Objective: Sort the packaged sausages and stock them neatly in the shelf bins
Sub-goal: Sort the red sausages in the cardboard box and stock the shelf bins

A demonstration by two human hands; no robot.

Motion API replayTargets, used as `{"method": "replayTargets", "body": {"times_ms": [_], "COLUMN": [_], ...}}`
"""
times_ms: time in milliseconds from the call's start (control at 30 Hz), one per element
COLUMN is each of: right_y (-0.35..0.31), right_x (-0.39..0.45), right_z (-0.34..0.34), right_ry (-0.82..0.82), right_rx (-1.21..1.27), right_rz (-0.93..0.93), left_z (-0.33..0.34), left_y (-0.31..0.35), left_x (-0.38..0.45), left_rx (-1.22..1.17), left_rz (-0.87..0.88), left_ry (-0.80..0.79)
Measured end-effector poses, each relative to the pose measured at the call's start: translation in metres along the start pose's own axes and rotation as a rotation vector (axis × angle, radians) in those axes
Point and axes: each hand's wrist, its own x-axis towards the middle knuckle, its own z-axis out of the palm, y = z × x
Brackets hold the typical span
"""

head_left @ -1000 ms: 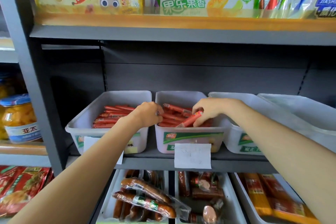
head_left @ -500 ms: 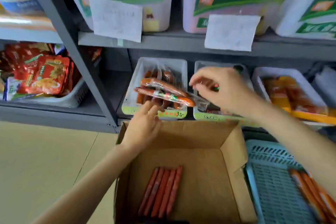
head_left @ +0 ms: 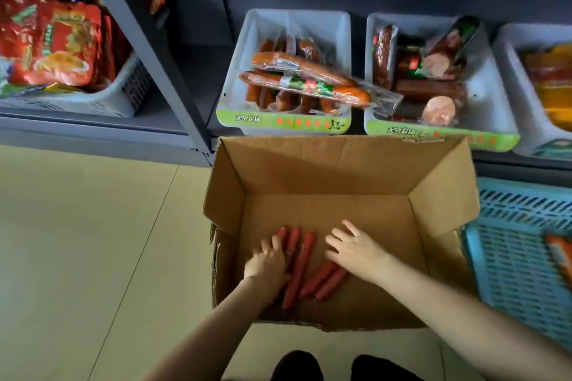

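Red sausages (head_left: 305, 269) lie on the floor of the cardboard box (head_left: 340, 164); the left hand (head_left: 267, 260) rests flat on them, fingers straight, and the right hand (head_left: 356, 249) rests beside them, fingers spread, grasping nothing. Beyond the box, white shelf bins (head_left: 235, 93) hold packaged sausages.

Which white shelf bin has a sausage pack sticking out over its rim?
The left white bin: its top long sausage pack pokes over the right rim toward the middle bin.
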Motion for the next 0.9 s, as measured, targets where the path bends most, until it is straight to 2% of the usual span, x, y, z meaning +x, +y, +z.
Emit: {"method": "replayTargets", "body": {"times_ms": [67, 167, 267, 500, 567, 667, 733, 833, 900], "right_y": [0.006, 0.007, 0.004, -0.003, 0.0, 0.019, 0.035, 0.06, 0.071], "right_x": [-0.007, -0.012, -0.001, 0.03, 0.023, 0.001, -0.018, -0.051, -0.077], "right_z": [0.004, 0.007, 0.01, 0.01, 0.009, 0.016, 0.012, -0.021, -0.051], "right_ry": [-0.04, -0.022, 0.089, 0.134, 0.106, 0.071, 0.095, 0.331, 0.585], "right_rx": [-0.02, -0.01, -0.019, -0.11, -0.058, 0.076, 0.221, 0.486, 0.652], "right_rz": [0.042, -0.002, -0.106, -0.174, -0.088, 0.2, 0.374, 0.571, 0.656], "left_z": [0.0, -0.001, 0.002, -0.022, -0.028, -0.039, -0.054, -0.09, -0.125], "left_y": [0.004, 0.011, 0.015, -0.006, -0.007, -0.003, 0.004, 0.023, 0.042], "left_x": [0.002, 0.003, 0.007, 0.017, 0.018, 0.015, 0.012, 0.003, -0.01], "left_rx": [-0.04, 0.001, 0.053, -0.212, -0.27, -0.321, -0.332, -0.37, -0.393], "left_rz": [-0.044, -0.066, -0.064, -0.195, -0.177, -0.049, 0.114, 0.421, 0.58], "left_ry": [-0.005, 0.005, 0.036, 0.128, 0.14, 0.199, 0.297, 0.492, 0.617]}}
